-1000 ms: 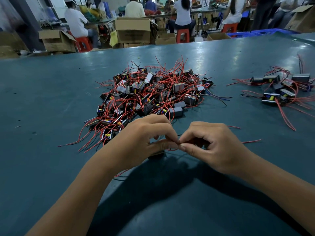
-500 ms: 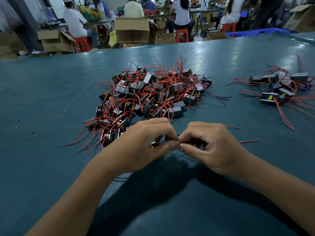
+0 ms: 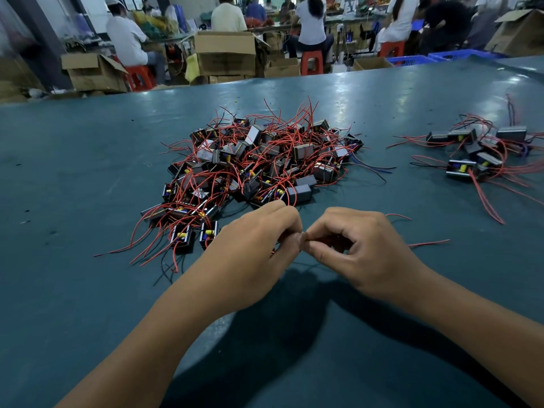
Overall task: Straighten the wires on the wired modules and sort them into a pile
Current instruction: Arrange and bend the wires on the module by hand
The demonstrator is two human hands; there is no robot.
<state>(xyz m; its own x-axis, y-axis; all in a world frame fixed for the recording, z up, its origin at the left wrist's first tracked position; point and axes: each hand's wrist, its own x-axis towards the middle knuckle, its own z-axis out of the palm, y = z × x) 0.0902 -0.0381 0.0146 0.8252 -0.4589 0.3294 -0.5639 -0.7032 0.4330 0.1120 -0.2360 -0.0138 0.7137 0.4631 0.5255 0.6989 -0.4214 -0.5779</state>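
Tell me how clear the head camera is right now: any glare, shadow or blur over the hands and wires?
Head view: fingertips of left hand and right hand slightly blurred; dark shadow on the table beneath them; soft glare on its far side; big pile sharp; edges bowed by the wide lens.

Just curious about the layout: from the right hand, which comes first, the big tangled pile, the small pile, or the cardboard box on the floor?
1. Big pile, just ahead-left of right hand.
2. Small pile, far right.
3. Box, beyond the table.
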